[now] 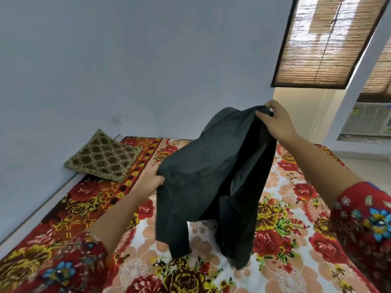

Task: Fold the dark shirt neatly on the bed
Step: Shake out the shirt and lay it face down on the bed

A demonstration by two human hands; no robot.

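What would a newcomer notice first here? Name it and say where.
The dark shirt held up mid-frame: the right hand pinches its top high, the left hand grips its lower left edge, and its hems trail onto the bed. Next, the loud floral bedsheet beneath, then the brown patterned cushion against the left wall.

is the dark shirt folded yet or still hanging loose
Not folded: the dark shirt is held up over the bed, the right hand pinching its top, the left hand gripping a side, hem draping down.
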